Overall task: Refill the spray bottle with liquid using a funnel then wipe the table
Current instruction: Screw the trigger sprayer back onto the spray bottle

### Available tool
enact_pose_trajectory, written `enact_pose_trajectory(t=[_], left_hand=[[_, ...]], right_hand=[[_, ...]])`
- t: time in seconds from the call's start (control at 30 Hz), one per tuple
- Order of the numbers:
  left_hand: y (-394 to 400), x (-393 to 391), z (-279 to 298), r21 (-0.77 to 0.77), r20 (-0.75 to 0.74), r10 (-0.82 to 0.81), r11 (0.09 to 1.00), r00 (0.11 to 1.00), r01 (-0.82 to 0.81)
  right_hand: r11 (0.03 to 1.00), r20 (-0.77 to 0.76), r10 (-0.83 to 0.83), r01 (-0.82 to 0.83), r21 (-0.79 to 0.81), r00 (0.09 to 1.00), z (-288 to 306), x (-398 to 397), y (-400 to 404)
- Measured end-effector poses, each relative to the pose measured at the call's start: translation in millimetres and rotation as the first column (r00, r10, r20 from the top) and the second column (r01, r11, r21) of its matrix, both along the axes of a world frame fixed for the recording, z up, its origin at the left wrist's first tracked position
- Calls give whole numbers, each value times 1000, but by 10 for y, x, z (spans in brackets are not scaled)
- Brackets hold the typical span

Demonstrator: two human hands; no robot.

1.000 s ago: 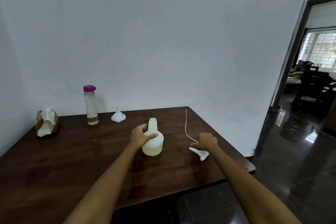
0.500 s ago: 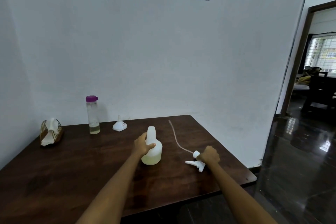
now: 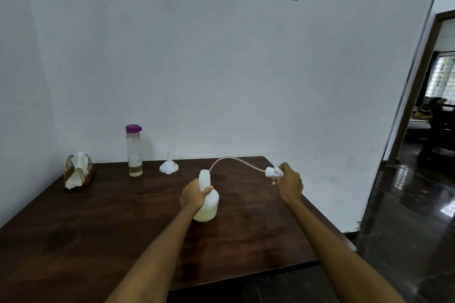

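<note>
Right hand (image 3: 290, 183) now holds the spray head (image 3: 272, 171) up in the air at centre right of the frame; half a second ago that head was lying on the bench (image 3: 73, 229) under the same hand. Fingers closed round the trigger body. Dip tube (image 3: 236, 160) arcs left from the head, its free end just by the mouth of the spray bottle (image 3: 208, 202), touching or just short, cannot tell. Left hand (image 3: 194, 195) unchanged: fingers wrapped on the bottle neck, bottle upright at frame centre, pale yellowish liquid low in its base.

Meaning: looks like the head is going toward the bottle, tube first. But the funnel (image 3: 169, 167) sits untouched, spout up, at the back of the bench left of centre, and the purple-capped refill bottle (image 3: 134, 151) beside it is capped, with only a little liquid at the bottom. So either refill is counted done and this is recapping, or the head is just being moved; can't tell. Napkin holder (image 3: 78, 171) at far left untouched, so wiping is not started.
</note>
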State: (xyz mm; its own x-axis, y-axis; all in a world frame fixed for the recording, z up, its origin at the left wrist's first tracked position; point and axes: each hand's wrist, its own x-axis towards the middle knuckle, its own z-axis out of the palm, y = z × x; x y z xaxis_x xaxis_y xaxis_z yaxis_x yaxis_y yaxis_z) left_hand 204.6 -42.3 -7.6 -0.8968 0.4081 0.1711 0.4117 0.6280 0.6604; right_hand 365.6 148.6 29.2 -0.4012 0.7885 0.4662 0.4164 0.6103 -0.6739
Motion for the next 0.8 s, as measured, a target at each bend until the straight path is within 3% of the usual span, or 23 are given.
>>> enact_pose_trajectory(t=[0.17, 0.37, 0.63, 0.8], left_hand=[[-204, -158, 36, -26, 17, 48, 999, 999, -48], [-322, -242, 80, -29, 59, 23, 999, 998, -21], [-339, -240, 82, -37, 70, 18, 999, 997, -15], [-339, -247, 64, -23, 78, 23, 1000, 997, -21]], right_hand=[[973, -121, 157, -132, 190, 980, 286, -47, 9], [946, -285, 285, -219, 240, 915, 558, -170, -162], [918, -163, 300, -238, 316, 940, 679, -175, -221], [918, -175, 308, -244, 314, 935, 713, -154, -235]])
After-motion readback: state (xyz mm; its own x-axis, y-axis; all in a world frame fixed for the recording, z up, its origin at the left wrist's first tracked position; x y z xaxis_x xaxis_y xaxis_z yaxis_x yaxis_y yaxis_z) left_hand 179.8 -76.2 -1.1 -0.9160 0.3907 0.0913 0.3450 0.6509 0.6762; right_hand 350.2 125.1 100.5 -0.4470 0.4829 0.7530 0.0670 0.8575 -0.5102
